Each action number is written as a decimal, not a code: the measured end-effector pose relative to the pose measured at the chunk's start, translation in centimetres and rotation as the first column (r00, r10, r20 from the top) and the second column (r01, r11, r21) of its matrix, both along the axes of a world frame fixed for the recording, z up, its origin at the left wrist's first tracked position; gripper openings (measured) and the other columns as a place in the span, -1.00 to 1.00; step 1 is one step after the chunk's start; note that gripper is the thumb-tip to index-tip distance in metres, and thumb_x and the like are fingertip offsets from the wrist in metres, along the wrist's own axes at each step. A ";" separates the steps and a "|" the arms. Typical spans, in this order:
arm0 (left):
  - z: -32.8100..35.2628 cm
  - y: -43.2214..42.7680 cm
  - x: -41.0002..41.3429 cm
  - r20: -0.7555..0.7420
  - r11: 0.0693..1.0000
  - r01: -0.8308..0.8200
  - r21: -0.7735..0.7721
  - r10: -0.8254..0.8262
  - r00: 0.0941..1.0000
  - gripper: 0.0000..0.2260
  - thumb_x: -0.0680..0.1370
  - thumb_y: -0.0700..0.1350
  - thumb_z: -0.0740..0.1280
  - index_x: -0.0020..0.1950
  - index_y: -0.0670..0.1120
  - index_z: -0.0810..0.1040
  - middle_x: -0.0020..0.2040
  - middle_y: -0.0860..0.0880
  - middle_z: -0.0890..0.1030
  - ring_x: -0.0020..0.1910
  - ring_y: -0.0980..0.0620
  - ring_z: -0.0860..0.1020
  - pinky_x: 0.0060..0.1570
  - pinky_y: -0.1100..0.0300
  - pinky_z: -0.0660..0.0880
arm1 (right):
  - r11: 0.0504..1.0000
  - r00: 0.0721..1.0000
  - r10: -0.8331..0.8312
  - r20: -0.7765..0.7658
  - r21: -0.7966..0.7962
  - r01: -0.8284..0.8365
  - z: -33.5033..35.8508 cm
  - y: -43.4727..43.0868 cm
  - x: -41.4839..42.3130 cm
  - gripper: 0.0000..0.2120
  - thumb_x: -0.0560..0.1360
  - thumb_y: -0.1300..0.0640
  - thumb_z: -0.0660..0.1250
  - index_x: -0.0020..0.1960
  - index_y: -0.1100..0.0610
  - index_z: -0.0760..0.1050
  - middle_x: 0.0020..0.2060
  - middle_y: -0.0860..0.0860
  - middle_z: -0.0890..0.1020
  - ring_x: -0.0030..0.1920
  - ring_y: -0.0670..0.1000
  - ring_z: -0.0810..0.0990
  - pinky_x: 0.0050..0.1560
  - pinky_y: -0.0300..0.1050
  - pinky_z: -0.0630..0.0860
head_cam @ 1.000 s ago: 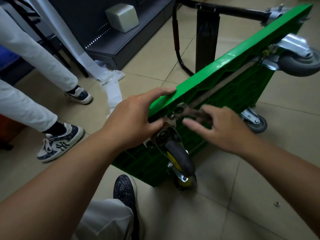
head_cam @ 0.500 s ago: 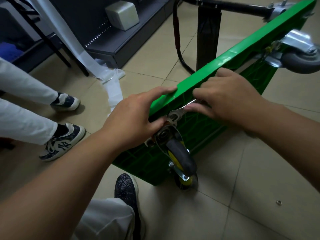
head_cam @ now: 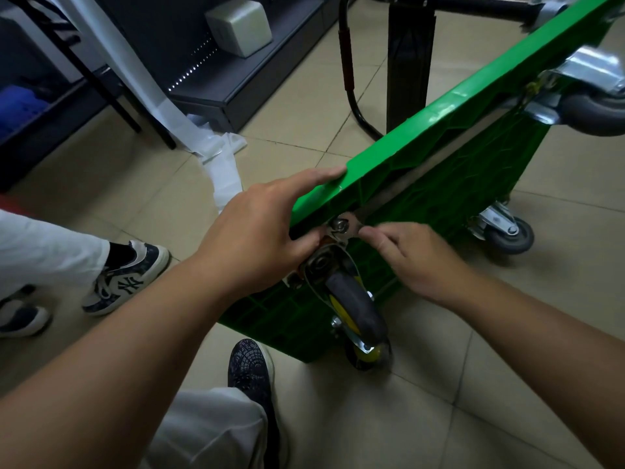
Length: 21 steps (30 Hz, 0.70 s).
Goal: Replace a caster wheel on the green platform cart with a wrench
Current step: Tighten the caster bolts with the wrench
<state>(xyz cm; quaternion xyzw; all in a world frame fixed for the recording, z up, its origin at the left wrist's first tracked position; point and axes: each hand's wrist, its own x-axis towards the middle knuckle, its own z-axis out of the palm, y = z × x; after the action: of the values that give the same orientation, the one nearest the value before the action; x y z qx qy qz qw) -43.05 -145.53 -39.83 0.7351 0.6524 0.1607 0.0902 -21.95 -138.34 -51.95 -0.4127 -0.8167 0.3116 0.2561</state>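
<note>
The green platform cart (head_cam: 439,130) stands tipped on its side edge on the tiled floor, underside toward me. My left hand (head_cam: 257,231) grips its near corner, fingers flat over the top edge and thumb underneath by the caster's mounting plate. A caster wheel (head_cam: 355,309) with a black tyre and yellow hub hangs from that corner. The silver wrench (head_cam: 343,226) sits with its head on a bolt just above the caster. My right hand (head_cam: 416,262) pinches the wrench's handle, which the fingers mostly hide.
Two grey casters (head_cam: 507,231) (head_cam: 598,110) sit on the cart's far side, and its black handle (head_cam: 348,62) rests on the floor behind. Another person's legs and sneakers (head_cam: 125,279) stand left. My own shoe (head_cam: 250,367) is below the cart. White sheeting (head_cam: 220,164) trails from a dark shelf.
My right hand was low, rose to the cart's top edge with the wrench handle, and has now swung back down toward me. My left hand has stayed on the corner.
</note>
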 end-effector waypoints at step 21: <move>-0.1 -0.1 0.1 0.012 1.000 -0.017 0.002 0.017 1.000 -0.40 0.52 0.03 0.48 0.49 0.38 0.37 0.03 0.22 0.62 -0.30 0.32 0.46 -0.29 0.24 0.34 | 0.559 0.884 -0.084 0.460 0.756 -0.340 7.2 4.0 2.5 -0.38 0.64 -0.33 -0.07 -0.19 0.10 0.51 -0.32 0.07 0.59 -0.28 0.13 0.56 -0.02 0.04 0.36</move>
<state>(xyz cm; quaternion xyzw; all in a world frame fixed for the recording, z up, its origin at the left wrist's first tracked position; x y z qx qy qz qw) -42.95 -145.59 -39.89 0.7286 0.6579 0.1668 0.0919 -19.47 -134.32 -44.74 -0.2434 -0.9304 -0.1881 0.1993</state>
